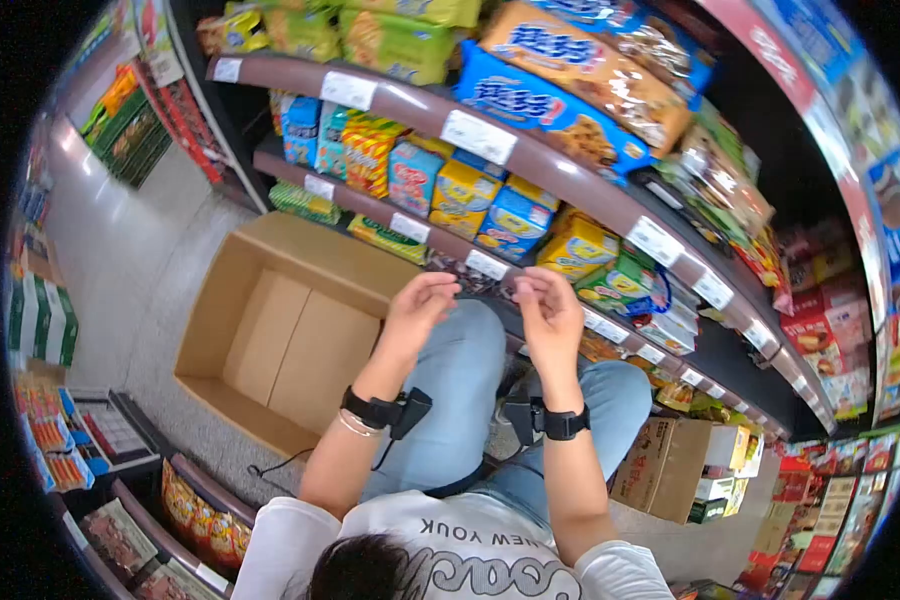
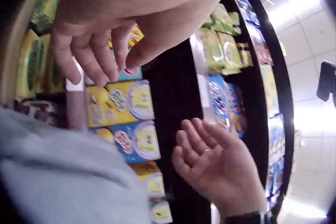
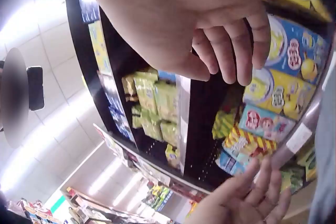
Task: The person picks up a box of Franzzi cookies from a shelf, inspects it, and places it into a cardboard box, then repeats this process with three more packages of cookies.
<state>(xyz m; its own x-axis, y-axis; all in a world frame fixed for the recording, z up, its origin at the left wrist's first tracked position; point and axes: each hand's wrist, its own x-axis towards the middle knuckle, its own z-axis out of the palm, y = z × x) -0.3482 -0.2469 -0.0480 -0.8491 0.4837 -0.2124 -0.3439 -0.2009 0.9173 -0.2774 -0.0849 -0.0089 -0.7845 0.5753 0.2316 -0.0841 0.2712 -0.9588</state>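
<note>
Both hands hang in the air above the person's knees, before a snack shelf. The left hand (image 1: 423, 303) has loosely bent fingers with nothing between them; its fingertips overlap the lower shelf's edge in the head view. A little to its right, the right hand (image 1: 551, 309) is likewise bare, palm turned inward and fingers relaxed. Behind them stand yellow snack boxes (image 1: 464, 196) and blue snack boxes (image 1: 515, 222). In the left wrist view the right hand (image 2: 223, 169) shows a cupped palm holding nothing. A large cardboard box (image 1: 300, 330) stands open beside the left forearm.
Price tags (image 1: 478, 136) line the shelf edges. Blue cookie packs (image 1: 550, 110) and green snack bags (image 1: 395, 42) fill the shelf above. A second carton (image 1: 660, 465) with small boxes sits on the floor at right. Behind at left, a low rack (image 1: 120, 530) holds packaged goods.
</note>
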